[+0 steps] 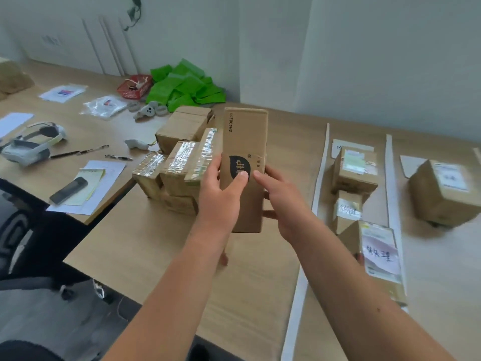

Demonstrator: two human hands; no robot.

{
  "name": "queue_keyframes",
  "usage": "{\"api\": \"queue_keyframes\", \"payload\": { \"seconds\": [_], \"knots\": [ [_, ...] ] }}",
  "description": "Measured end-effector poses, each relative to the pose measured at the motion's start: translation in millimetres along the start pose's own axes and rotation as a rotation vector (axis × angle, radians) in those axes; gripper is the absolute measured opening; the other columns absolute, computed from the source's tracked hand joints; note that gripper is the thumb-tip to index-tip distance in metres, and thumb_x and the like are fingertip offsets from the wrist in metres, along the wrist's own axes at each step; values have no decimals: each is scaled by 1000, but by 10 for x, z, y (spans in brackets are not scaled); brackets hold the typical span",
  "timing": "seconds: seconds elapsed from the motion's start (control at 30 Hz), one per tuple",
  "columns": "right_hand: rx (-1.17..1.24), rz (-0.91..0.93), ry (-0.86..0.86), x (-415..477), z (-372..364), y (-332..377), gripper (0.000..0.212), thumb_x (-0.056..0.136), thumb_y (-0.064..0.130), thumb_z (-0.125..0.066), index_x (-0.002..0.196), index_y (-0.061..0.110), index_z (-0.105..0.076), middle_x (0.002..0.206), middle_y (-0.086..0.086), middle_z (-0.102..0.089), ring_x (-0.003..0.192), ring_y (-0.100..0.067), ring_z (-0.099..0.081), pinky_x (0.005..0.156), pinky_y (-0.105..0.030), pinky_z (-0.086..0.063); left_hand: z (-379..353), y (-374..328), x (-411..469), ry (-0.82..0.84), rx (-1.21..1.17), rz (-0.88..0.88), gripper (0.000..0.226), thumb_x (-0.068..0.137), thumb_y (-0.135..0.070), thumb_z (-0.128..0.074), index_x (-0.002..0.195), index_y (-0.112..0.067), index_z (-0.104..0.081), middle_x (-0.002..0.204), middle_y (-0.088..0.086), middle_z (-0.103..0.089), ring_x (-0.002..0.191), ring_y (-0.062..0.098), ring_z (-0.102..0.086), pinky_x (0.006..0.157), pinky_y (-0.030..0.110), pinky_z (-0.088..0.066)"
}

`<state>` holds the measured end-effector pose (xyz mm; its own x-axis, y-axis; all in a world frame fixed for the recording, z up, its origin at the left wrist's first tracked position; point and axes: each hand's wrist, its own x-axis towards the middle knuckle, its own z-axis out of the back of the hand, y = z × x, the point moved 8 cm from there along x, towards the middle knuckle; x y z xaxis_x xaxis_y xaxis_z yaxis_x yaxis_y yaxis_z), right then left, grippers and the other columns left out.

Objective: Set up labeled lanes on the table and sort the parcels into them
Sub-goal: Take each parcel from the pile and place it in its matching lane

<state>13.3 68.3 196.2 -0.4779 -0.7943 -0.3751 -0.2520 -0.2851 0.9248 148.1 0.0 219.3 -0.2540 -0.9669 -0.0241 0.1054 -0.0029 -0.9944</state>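
- Left hand (pixel 221 194) and right hand (pixel 281 201) both grip a tall brown cardboard parcel (pixel 244 136); the left thumb partly hides its dark logo.
- Glossy tape-wrapped cardboard cartons (pixel 179 165) are stacked at its nine o'clock.

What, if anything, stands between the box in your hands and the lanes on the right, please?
Nothing visible: only bare table lies between the tall box and the nearest white strip. The lane beyond it already holds three parcels.
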Motion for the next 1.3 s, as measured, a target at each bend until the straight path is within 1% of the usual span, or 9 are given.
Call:
{"api": "queue_keyframes", "payload": {
  "seconds": [0.1, 0.23, 0.37, 0.5, 0.67, 0.77, 0.93, 1.17, 1.3],
  "knots": [
    [2, 19, -32, -167, 568, 51, 38, 104, 43, -63, 142, 38, -62, 119, 13, -75, 106, -10, -68, 80, -38, -54, -483, -134, -315, 23, -54, -31, 66, 96, -32, -72, 158, -35, -47, 142, -19, -63, 132, 0, -57, 107, 30, -51],
    [5, 85, -113, -386, 1317, 178, 46, 103, 47, -62, 147, 36, -59, 134, 10, -71, 116, -13, -68, 89, -38, -56, -1078, -334, -636, 55, -77, -60, 72, 96, -34, -72, 162, -34, -42, 145, -18, -61, 138, 3, -54, 113, 36, -50],
    [46, 135, -226, -606, 1961, 350, 27, 109, 44, -53, 135, 43, -61, 123, 15, -71, 105, -4, -66, 76, -28, -50, -1652, -555, -858, 124, -32, -143, 66, 99, -27, -72, 160, -32, -46, 144, -19, -61, 133, -5, -53, 101, 17, -45],
    [72, 121, -351, -763, 2460, 393, 34, 111, 51, -46, 134, 39, -68, 122, 11, -74, 114, -15, -69, 89, -36, -55, -2156, -674, -1007, 187, 14, -195, 66, 99, -26, -73, 158, -33, -46, 147, -18, -57, 130, -8, -53, 87, -3, -40],
    [93, 173, -532, -1035, 2973, 424, 40, 111, 56, -40, 118, 36, -73, 102, 9, -79, 98, -15, -76, 87, -37, -62, -2708, -757, -1145, 360, -51, -185, 64, 99, -20, -73, 158, -28, -47, 145, -15, -59, 120, -12, -57, 81, -2, -44],
    [98, 199, -644, -1186, 3268, 377, 47, 110, 61, -35, 118, 36, -75, 96, 12, -81, 91, -7, -76, 83, -35, -63, -2992, -766, -1255, 449, -102, -180, 60, 100, -16, -72, 154, -29, -51, 133, -18, -65, 108, -16, -61, 82, 6, -51],
    [111, 202, -728, -1442, 3694, 258, 45, 112, 58, -35, 119, 40, -75, 101, 10, -80, 87, -5, -76, 63, -24, -59, -3389, -739, -1560, 570, -154, -125, 60, 89, -33, -71, 147, -41, -55, 135, -13, -67, 127, 10, -63, 102, 46, -59],
    [275, 245, -683, -1630, 4392, 100, 32, 112, 48, -44, 129, 45, -71, 117, 14, -78, 101, -5, -73, 82, -40, -64, -3925, -838, -2005, 593, -134, -164, 57, 89, -30, -72, 142, -43, -57, 134, -19, -67, 128, 4, -60, 95, 28, -54],
    [315, 233, -617, -1729, 4885, -21, 28, 111, 48, -47, 132, 46, -66, 123, 12, -75, 111, -11, -71, 95, -51, -63, -4345, -822, -2387, 527, -85, -161, 61, 86, -35, -70, 145, -41, -56, 132, -18, -68, 128, 6, -60, 102, 34, -55]
  ]
}}
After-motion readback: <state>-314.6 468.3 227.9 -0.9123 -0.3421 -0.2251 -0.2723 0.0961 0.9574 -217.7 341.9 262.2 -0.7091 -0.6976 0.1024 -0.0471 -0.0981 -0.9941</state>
